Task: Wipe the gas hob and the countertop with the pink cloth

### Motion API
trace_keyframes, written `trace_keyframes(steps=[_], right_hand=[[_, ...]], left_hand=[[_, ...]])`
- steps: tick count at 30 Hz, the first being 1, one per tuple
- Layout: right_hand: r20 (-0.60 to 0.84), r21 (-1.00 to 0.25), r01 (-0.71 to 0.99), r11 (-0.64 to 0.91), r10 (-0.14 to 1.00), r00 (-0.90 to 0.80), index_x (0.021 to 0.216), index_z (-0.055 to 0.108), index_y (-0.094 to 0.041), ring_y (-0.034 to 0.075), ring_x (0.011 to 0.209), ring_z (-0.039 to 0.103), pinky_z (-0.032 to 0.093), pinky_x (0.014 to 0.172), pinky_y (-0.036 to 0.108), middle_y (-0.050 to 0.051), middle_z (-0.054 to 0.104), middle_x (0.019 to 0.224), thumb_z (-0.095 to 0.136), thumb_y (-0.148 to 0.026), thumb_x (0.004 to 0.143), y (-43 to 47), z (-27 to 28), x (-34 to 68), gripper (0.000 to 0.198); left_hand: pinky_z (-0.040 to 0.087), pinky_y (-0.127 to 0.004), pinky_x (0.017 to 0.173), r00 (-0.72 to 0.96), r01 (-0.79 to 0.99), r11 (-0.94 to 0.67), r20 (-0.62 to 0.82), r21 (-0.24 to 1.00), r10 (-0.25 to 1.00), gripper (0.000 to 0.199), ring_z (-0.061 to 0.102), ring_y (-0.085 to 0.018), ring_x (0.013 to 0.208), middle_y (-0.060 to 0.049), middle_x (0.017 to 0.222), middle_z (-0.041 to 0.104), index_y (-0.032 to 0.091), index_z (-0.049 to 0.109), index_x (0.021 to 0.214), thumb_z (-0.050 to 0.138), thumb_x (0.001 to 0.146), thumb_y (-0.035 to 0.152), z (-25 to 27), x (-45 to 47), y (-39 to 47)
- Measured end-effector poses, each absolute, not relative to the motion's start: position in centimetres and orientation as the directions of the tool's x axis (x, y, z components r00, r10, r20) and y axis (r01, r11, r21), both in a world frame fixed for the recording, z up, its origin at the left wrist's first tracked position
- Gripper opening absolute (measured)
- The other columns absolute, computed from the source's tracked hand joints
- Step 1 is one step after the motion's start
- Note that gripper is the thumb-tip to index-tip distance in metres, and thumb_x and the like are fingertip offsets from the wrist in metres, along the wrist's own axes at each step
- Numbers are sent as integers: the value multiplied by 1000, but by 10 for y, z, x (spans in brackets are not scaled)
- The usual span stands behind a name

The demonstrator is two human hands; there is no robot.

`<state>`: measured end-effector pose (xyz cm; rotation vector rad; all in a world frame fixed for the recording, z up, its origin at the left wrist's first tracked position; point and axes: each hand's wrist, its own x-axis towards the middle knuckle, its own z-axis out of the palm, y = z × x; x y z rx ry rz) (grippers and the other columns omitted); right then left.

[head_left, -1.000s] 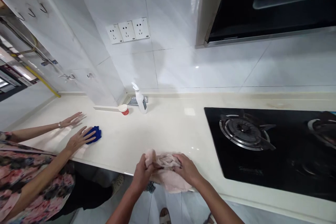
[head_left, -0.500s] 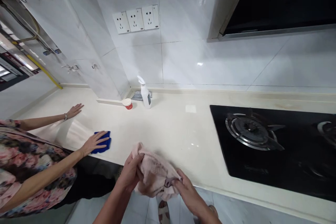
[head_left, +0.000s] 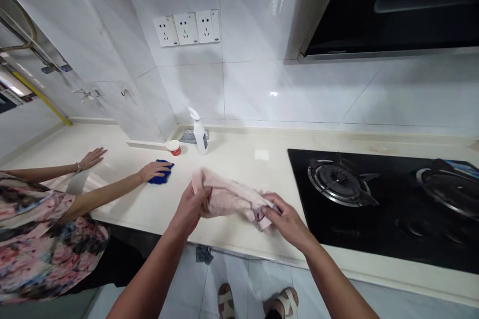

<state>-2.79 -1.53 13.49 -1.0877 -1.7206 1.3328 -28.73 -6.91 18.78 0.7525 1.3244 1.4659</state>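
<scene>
A pale pink towel (head_left: 228, 200) is stretched between my two hands, held above the front part of the cream countertop (head_left: 239, 239). My left hand (head_left: 192, 204) grips its left end, thumb on top. At the right end, my right hand (head_left: 282, 217) pinches the cloth near a purple-and-white patch. The towel's middle is folded and sags slightly. Beyond my left hand, a co-worker's hand (head_left: 151, 172) presses a blue cloth (head_left: 162, 173) on the counter.
A white spray bottle (head_left: 200, 135) and a red-and-white tub (head_left: 174, 148) stand near the wall, beside a silvery packet (head_left: 188, 136). To the right lies a black gas hob (head_left: 348, 232) beneath a range hood (head_left: 392, 20). The co-worker's other hand (head_left: 93, 158) rests flat farther left.
My hands have risen and moved apart over the counter, pulling the towel wider. The co-worker's hand has slid the blue cloth away from the front edge and to the right.
</scene>
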Motion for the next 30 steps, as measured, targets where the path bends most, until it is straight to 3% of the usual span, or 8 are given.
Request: trace_keyframes(steps=[3, 6, 11, 14, 18, 24, 27, 30], right_hand=[[-29, -904, 371, 210, 838, -545, 84, 63, -21, 19, 85, 57, 45, 79, 32, 2, 60, 89, 51, -42, 86, -45, 87, -10, 24], [-91, -885, 417, 206, 803, -590, 80, 60, -22, 19, 84, 58, 46, 78, 32, 3, 62, 88, 48, -38, 88, -70, 53, -1, 22], [-176, -914, 403, 43, 854, -490, 100, 63, -22, 21, 85, 62, 49, 78, 34, 3, 67, 90, 46, -49, 90, -43, 36, 6, 33], [-114, -857, 511, 74, 938, -327, 113, 63, -24, 25, 98, 63, 51, 87, 39, 7, 68, 105, 47, -48, 87, -12, 31, 17, 39], [112, -586, 798, 140, 990, -91, 120, 63, -22, 30, 106, 59, 50, 89, 45, 13, 60, 116, 46, -41, 86, -7, 27, 29, 42], [210, -563, 775, 285, 957, -200, 132, 54, -27, 30, 108, 57, 50, 90, 46, 12, 58, 120, 52, -49, 91, -63, 19, -11, 47], [199, -495, 838, 230, 969, -149, 138, 51, -28, 36, 110, 54, 48, 85, 51, 15, 55, 128, 61, -49, 84, -77, 3, -22, 59], [147, -591, 780, 209, 978, -150, 130, 58, -30, 34, 112, 53, 48, 89, 52, 12, 56, 126, 58, -49, 86, -71, -6, -9, 49]], left_hand=[[51, -30, 77, -302, -43, 303, -302, 952, 904, 50, 66, -23, 89, -6, 95, 74, 16, 69, 105, 80, 64, 42, 125, -285, -103], [52, -33, 79, -226, 18, 380, -367, 925, 903, 47, 66, -26, 90, -8, 94, 75, 16, 71, 100, 76, 63, 44, 78, -282, -130], [49, -35, 84, -293, 135, 395, -344, 909, 892, 39, 63, -26, 95, -7, 98, 72, 18, 68, 100, 66, 74, 46, 60, -291, -112], [48, -36, 86, -338, 205, 406, -324, 891, 883, 38, 62, -25, 93, -6, 95, 70, 19, 67, 103, 66, 72, 42, 58, -298, -91], [46, -36, 92, -406, 310, 445, -306, 840, 861, 55, 61, -26, 99, -7, 101, 66, 19, 62, 114, 75, 62, 32, 49, -296, -95], [40, -39, 103, -461, 363, 492, -306, 791, 833, 71, 53, -33, 124, -18, 129, 57, 16, 49, 133, 74, 68, 32, 41, -267, -103], [40, -39, 103, -457, 324, 506, -336, 799, 824, 69, 57, -33, 122, -16, 122, 63, 18, 51, 129, 74, 64, 23, 43, -253, -96], [47, -39, 94, -411, 240, 501, -380, 832, 828, 55, 65, -33, 110, -13, 108, 69, 18, 56, 115, 73, 63, 22, 55, -255, -94]])
